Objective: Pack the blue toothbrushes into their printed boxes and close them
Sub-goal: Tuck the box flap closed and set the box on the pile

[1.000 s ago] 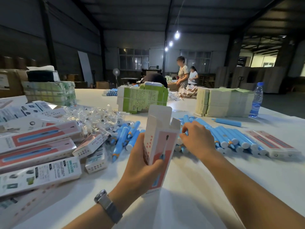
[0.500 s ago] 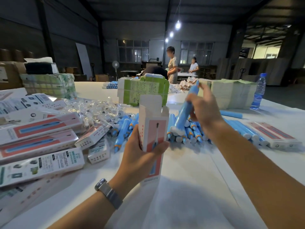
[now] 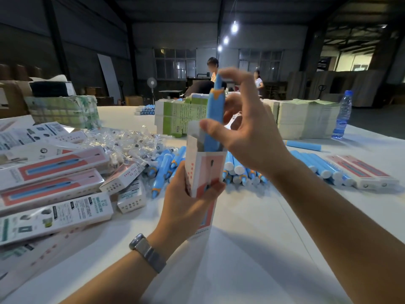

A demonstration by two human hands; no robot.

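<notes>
At table centre, near the viewer: left hand (image 3: 188, 207) wrapped round a pink-and-white printed box (image 3: 202, 172), thumb across its front, box held upright with top flaps open. Above it, right hand (image 3: 247, 137) pinching a blue toothbrush (image 3: 213, 119) between thumb and fingertips, remaining fingers spread and loosely curved. Toothbrush upright, narrow orange-collared end at top, lower end already inside the box mouth. Metal-band wristwatch (image 3: 148, 252) on the left wrist.

Behind the box, on the white table (image 3: 252, 249): loose blue toothbrushes in a heap (image 3: 166, 170) to the left and a row (image 3: 311, 165) to the right, caps facing near. Far right of that row, packed boxes (image 3: 361, 172) lying flat. Single toothbrush (image 3: 303, 145) lying apart, farther back.

Left side: pile of closed printed boxes (image 3: 50, 178), some face up, some showing the white back. Beyond them, heap of small clear-wrapped pieces (image 3: 122, 143).

Farther back: green-and-white cartons (image 3: 175, 117), stack of flat box blanks (image 3: 306, 117), water bottle (image 3: 343, 115) at the right. Two people (image 3: 213, 69) standing at the far end of the hall.
</notes>
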